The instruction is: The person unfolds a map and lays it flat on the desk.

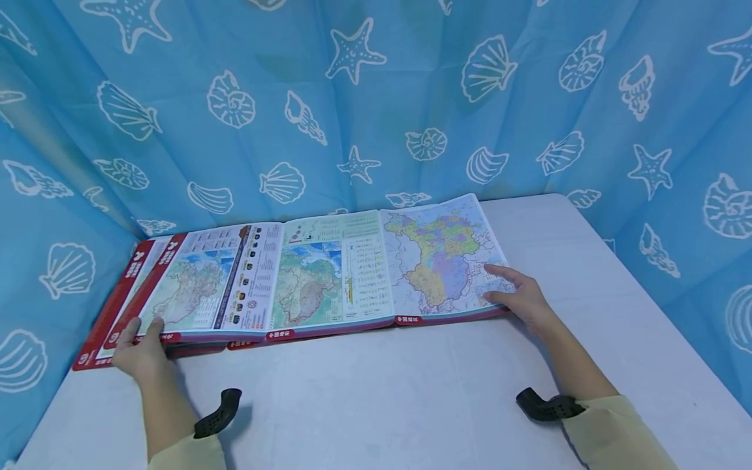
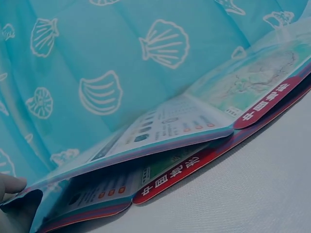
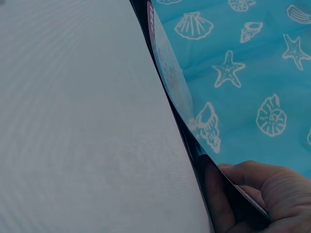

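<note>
A long folding map (image 1: 364, 281) with three printed panels lies stretched left to right across the white table. Under it, shifted left, is a second folding map (image 1: 111, 313) with a red left border. My left hand (image 1: 143, 356) pinches the upper map's near left corner, thumb on top. In the left wrist view the upper map's left panel (image 2: 160, 131) is raised, leaving a gap over the lower map (image 2: 177, 170). At the other end, my right hand (image 1: 523, 297) pinches the upper map's near right edge. The right wrist view has the fingers (image 3: 252, 177) on both faces of that corner.
A blue curtain (image 1: 376, 111) with white shells and starfish hangs along the back and both sides, right behind the maps. White tabletop (image 1: 376, 391) stretches in front and to the right. Black curved pieces (image 1: 219, 413) stick out from both wrists.
</note>
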`<state>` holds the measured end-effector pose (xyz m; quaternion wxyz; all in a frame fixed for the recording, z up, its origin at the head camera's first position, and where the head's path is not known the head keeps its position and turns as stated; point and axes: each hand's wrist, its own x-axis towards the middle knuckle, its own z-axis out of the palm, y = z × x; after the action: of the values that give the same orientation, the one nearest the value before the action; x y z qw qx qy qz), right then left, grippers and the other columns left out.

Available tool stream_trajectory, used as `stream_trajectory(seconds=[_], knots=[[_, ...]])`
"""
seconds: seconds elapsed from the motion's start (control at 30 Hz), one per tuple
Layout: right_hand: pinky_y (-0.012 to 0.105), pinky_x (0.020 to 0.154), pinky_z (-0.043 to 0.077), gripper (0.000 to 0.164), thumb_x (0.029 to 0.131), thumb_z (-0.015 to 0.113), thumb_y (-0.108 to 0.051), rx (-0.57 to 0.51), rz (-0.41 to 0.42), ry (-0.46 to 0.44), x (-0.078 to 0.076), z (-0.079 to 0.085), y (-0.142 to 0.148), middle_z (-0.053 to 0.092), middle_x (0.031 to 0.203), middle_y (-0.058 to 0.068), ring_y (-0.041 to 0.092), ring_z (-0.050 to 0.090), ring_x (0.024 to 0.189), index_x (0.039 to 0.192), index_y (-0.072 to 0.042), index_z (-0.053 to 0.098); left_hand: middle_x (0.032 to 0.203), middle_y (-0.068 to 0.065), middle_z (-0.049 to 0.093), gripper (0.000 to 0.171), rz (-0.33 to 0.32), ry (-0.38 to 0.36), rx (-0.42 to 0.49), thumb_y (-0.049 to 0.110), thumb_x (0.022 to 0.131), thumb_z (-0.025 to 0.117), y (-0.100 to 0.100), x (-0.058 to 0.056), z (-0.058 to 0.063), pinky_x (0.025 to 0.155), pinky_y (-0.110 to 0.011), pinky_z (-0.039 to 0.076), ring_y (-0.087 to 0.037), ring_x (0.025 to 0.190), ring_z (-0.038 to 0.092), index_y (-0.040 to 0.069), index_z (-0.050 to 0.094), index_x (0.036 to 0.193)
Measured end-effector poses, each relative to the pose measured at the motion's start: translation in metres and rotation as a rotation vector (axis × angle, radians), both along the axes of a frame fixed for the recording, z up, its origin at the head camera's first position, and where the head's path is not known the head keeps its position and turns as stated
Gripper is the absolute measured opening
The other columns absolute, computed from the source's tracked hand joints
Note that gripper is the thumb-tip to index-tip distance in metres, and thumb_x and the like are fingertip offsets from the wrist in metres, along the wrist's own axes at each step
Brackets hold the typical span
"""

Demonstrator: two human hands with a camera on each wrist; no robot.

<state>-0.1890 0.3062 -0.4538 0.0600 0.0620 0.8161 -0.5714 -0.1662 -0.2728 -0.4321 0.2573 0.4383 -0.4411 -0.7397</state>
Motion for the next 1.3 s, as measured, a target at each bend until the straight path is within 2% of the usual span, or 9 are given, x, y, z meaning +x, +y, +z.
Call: stream_trajectory(seconds=[0.17, 0.37, 0.5, 0.6, 0.73, 1.0, 1.2, 1.3], knots=[[0.060, 0.111, 0.017, 0.065, 0.085, 0.067, -0.011, 0.012, 0.002, -0.006, -0.001, -0.001, -0.003, 0.025, 0.152, 0.021, 0.043, 0.019, 0.140, 0.144, -0.006, 0.038, 0.153, 0.015, 0.021, 0.066, -0.014, -0.023, -0.027, 0.024, 0.082, 0.073, 0.002, 0.001, 0.001, 0.107, -0.019, 0.032, -0.005, 0.140, 0.020, 0.025, 0.044, 0.141], [0.063, 0.111, 0.014, 0.066, 0.085, 0.067, -0.012, 0.038, 0.008, -0.023, -0.003, 0.000, -0.004, 0.025, 0.153, 0.021, 0.042, 0.017, 0.141, 0.144, -0.006, 0.038, 0.152, 0.014, 0.023, 0.068, -0.010, -0.021, -0.001, 0.025, 0.080, 0.075, 0.000, 0.001, 0.002, 0.105, -0.019, 0.035, -0.005, 0.138, 0.024, 0.028, 0.044, 0.141], [0.063, 0.111, 0.013, 0.065, 0.085, 0.067, -0.012, 0.067, 0.035, -0.004, -0.008, -0.001, -0.008, 0.027, 0.152, 0.021, 0.042, 0.017, 0.141, 0.144, -0.006, 0.038, 0.149, 0.013, 0.028, 0.065, 0.061, 0.075, 0.094, 0.015, 0.078, 0.076, -0.003, 0.003, 0.003, 0.101, -0.017, 0.038, -0.005, 0.133, 0.032, 0.026, 0.049, 0.137], [0.060, 0.112, 0.015, 0.064, 0.085, 0.066, -0.011, 0.074, 0.052, 0.012, -0.012, -0.001, -0.012, 0.030, 0.151, 0.021, 0.042, 0.019, 0.140, 0.143, -0.005, 0.039, 0.145, 0.012, 0.033, 0.063, 0.127, 0.184, 0.174, 0.006, 0.078, 0.076, -0.005, 0.005, 0.003, 0.098, -0.017, 0.041, -0.006, 0.127, 0.041, 0.023, 0.053, 0.133], [0.058, 0.112, 0.016, 0.064, 0.085, 0.066, -0.011, 0.065, 0.045, 0.002, -0.014, -0.001, -0.017, 0.032, 0.150, 0.021, 0.040, 0.021, 0.140, 0.143, -0.006, 0.040, 0.142, 0.012, 0.036, 0.065, 0.159, 0.263, 0.218, 0.001, 0.076, 0.076, -0.007, 0.006, 0.003, 0.097, -0.018, 0.043, -0.006, 0.123, 0.045, 0.024, 0.053, 0.133], [0.060, 0.111, 0.018, 0.063, 0.086, 0.066, -0.013, 0.098, 0.056, 0.012, -0.016, 0.002, -0.026, 0.032, 0.150, 0.021, 0.041, 0.022, 0.140, 0.143, -0.007, 0.040, 0.146, 0.011, 0.034, 0.072, 0.169, 0.274, 0.202, -0.005, 0.076, 0.074, -0.008, 0.003, 0.001, 0.099, -0.017, 0.041, -0.006, 0.127, 0.041, 0.025, 0.049, 0.136], [0.059, 0.112, 0.017, 0.061, 0.086, 0.066, -0.011, 0.073, 0.084, 0.036, -0.019, 0.002, -0.034, 0.032, 0.150, 0.020, 0.039, 0.022, 0.140, 0.142, -0.006, 0.041, 0.149, 0.009, 0.032, 0.071, 0.158, 0.291, 0.178, -0.009, 0.084, 0.063, -0.009, 0.000, 0.002, 0.102, -0.016, 0.037, -0.007, 0.131, 0.037, 0.024, 0.040, 0.143], [0.059, 0.112, 0.016, 0.062, 0.086, 0.066, -0.011, 0.063, 0.093, 0.037, -0.020, 0.001, -0.038, 0.033, 0.149, 0.020, 0.039, 0.022, 0.140, 0.142, -0.006, 0.042, 0.149, 0.010, 0.032, 0.070, 0.173, 0.329, 0.216, -0.010, 0.087, 0.057, -0.011, 0.000, 0.002, 0.103, -0.015, 0.036, -0.005, 0.131, 0.038, 0.026, 0.037, 0.144]])
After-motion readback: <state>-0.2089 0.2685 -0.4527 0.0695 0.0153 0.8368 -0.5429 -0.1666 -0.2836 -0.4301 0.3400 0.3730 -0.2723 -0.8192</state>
